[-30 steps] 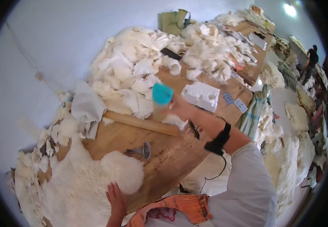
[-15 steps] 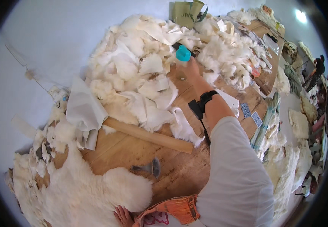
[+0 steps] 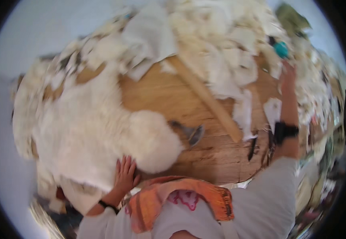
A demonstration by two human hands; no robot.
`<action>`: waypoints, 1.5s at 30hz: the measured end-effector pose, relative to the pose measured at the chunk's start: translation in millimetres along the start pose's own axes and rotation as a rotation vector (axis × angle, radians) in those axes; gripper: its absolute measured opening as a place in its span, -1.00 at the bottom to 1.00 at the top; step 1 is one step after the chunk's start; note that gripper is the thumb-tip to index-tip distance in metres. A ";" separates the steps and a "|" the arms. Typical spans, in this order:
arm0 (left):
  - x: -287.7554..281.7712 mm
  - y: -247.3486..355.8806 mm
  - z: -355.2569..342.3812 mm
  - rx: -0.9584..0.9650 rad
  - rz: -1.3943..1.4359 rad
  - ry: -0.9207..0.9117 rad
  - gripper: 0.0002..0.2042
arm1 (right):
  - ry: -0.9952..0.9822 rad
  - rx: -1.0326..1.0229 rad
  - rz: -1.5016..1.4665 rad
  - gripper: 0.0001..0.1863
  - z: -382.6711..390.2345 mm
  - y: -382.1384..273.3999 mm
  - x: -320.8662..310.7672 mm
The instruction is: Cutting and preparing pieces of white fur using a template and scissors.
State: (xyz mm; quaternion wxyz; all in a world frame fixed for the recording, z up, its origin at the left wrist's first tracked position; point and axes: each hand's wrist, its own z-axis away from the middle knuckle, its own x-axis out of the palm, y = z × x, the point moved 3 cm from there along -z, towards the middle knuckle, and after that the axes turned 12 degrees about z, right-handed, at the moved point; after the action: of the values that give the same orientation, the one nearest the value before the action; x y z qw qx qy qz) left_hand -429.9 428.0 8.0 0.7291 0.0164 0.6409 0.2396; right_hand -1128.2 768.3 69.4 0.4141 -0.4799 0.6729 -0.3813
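Wooden table (image 3: 153, 93) swings into the middle of the view, because the head has turned toward its left side since half a second ago. White fleece (image 3: 81, 119) now fills much of that side, fur up, its rounded lobe resting on bare wood. Heaped pale scraps (image 3: 225, 51), more central earlier, now lie toward the upper right. The grey-white sheet (image 3: 151, 34), the long wooden strip (image 3: 205, 97) and the fan-shaped metal tool (image 3: 195, 134) keep their places relative to one another; neither hand touches them.

The left hand (image 3: 126, 173) stays at the fleece's near edge beside the lobe, laid flat with its fingers extended, gripping nothing that shows. The right hand (image 3: 288, 71) is stretched far away, just beside the turquoise-topped container (image 3: 280, 49) among the scraps. A second ago that container was held nearer, over the table's middle. Blur covers that hand, so I cannot tell whether its fingers are closed on the container or loose. As I judge it, the fleece has only the left hand's attention while the right is occupied elsewhere.
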 end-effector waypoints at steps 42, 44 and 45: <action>-215.8 -526.2 328.5 -0.162 1.647 1.459 -0.47 | -0.658 0.821 -0.084 -0.45 645.9 -249.5 155.8; -218.2 -471.0 340.3 0.402 2.011 1.291 -0.35 | -0.612 0.791 -0.140 -0.45 643.4 -247.4 132.7; -211.5 -453.5 346.0 0.510 2.063 1.193 -0.34 | -0.610 0.788 -0.171 -0.45 643.3 -242.1 128.1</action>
State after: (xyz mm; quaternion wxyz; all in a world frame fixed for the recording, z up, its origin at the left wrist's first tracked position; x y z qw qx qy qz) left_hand 31.6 46.4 115.5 -0.2364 0.5478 0.5903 0.5436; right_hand -479.5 510.6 29.7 0.7090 -0.4302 0.2847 -0.4809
